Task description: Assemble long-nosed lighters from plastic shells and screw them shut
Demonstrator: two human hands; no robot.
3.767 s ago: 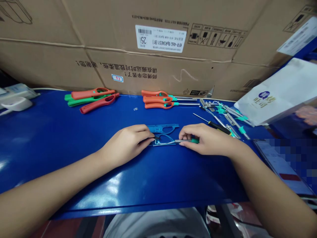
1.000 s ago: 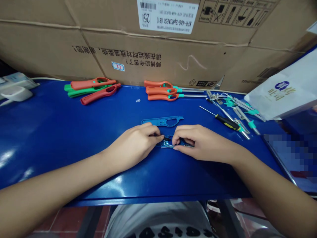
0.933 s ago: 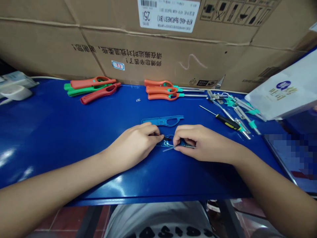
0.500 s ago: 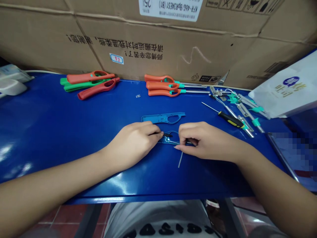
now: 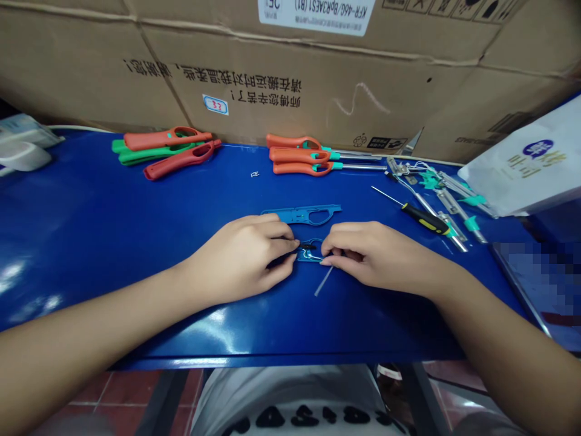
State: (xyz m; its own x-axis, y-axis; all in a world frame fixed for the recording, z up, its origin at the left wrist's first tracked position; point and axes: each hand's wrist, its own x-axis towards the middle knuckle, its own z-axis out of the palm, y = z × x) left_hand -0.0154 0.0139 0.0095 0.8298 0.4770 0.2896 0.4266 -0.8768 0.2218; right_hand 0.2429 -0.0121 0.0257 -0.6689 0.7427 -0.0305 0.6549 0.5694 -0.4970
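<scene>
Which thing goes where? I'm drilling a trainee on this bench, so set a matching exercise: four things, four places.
1 screwdriver
2 green shell
3 thin metal tube
4 wired blue shell

A far left, by the cardboard box
B pinched by the right hand
C lying loose, right of that hand
D under the left hand's fingertips

Pairs: 1-C, 2-A, 3-B, 4-D

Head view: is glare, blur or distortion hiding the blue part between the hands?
Head view: the blue shell held by the left hand and the thin tube in the right hand are sharp, evenly lit; glare patches lie on the table top nearer the body, off the work; carton edges bow from the wide lens; a pixelated block masks the right edge.
</scene>
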